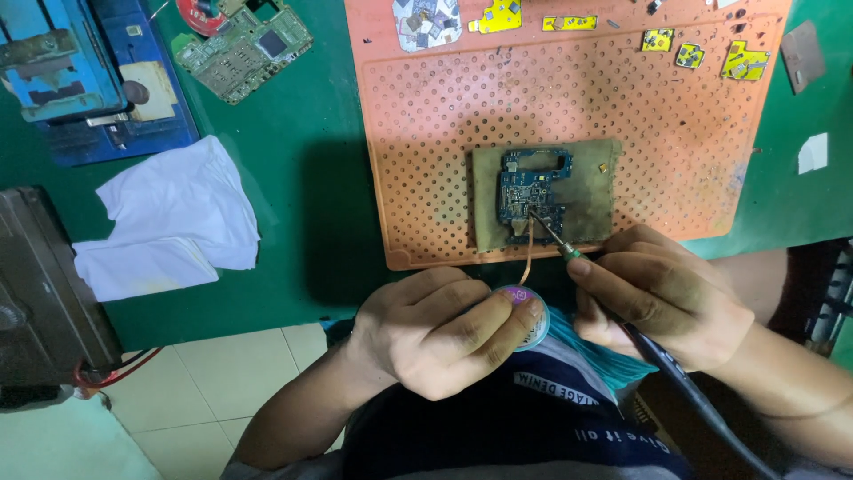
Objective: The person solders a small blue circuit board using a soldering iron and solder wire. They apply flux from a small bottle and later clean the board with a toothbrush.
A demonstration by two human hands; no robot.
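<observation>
Head view: a soldering iron (569,252) is gripped in the right hand (662,298), a braid spool (526,313) pinched by left hand (435,329) fingers; the circuit board (531,189), at twelve o'clock, risks scorching if heat lingers.

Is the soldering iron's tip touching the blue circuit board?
Touching: the head view shows the soldering iron tip meeting the blue circuit board with no gap.
</observation>
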